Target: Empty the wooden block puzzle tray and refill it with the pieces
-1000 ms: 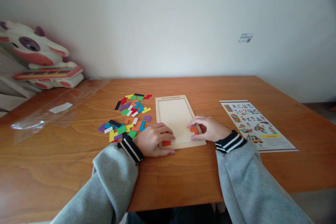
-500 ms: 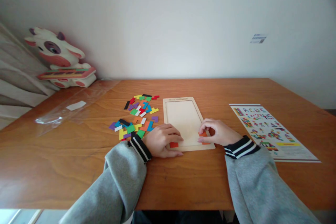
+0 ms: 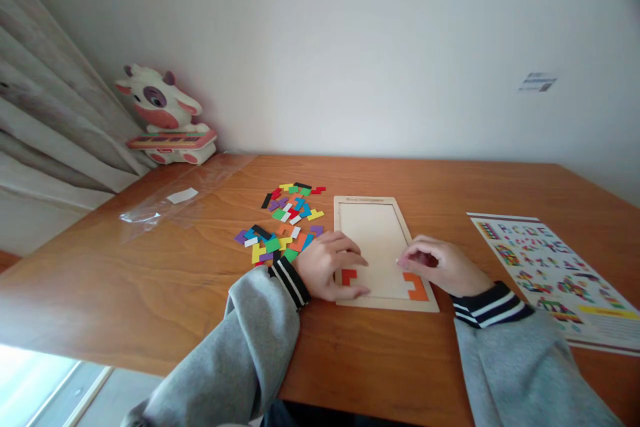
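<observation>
Flat, notched orange piece (image 3: 419, 291) in a pale wooden tray (image 3: 373, 233); left hand (image 3: 327, 265) spread, gripping nothing; right hand (image 3: 443, 265) curled, grip unclear

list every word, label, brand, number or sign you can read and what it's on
None reads clearly:
Wooden tray, top rim: lettering too small and blurred.
Printed sheet: text too small to read.
Wall label: blurred lines and a dark square, unreadable.
</observation>
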`<state>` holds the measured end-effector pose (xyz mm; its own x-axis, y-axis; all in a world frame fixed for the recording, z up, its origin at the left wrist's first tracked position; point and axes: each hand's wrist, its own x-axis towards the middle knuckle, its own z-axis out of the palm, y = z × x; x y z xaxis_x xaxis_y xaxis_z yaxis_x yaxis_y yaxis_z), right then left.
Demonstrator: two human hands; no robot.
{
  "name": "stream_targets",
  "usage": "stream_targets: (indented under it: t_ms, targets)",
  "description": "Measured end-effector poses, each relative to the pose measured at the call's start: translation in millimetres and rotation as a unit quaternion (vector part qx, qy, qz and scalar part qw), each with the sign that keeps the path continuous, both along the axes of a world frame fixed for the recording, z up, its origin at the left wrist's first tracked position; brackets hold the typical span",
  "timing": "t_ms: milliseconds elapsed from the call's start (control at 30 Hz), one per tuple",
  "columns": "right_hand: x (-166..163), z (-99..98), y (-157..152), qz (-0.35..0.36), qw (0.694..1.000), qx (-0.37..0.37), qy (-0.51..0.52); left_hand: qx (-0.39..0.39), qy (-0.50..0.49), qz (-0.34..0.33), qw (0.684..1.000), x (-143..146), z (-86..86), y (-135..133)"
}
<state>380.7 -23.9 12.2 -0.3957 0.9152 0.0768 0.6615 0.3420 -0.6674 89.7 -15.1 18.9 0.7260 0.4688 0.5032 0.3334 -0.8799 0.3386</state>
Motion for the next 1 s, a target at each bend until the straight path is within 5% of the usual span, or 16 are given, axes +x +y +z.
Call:
stream_targets:
  t_ms: [167,267,533,767,1000]
  targets:
    - [2,-6.3,4,-0.033,0.995,0.093,0.003,0.027,0.003,0.318,0.948,-41,3.2,29]
    - [2,-7.9,5,-0.037,0.993,0.115,0.004,-0.025,0.086,0.427,0.900,-73,4.2,38]
    - [1,-11.9,6,-0.028,0.989,0.143,-0.005,-0.160,0.194,0.348,0.903,-115,13.0,36]
    - [1,-16.2,6,-0.023,0.990,0.137,-0.020,-0.168,0.187,0.354,0.901,-111,9.3,38]
    - [0,-16.5,7,-0.022,0.990,0.140,-0.026,-0.131,0.154,0.269,0.941,-103,7.0,37]
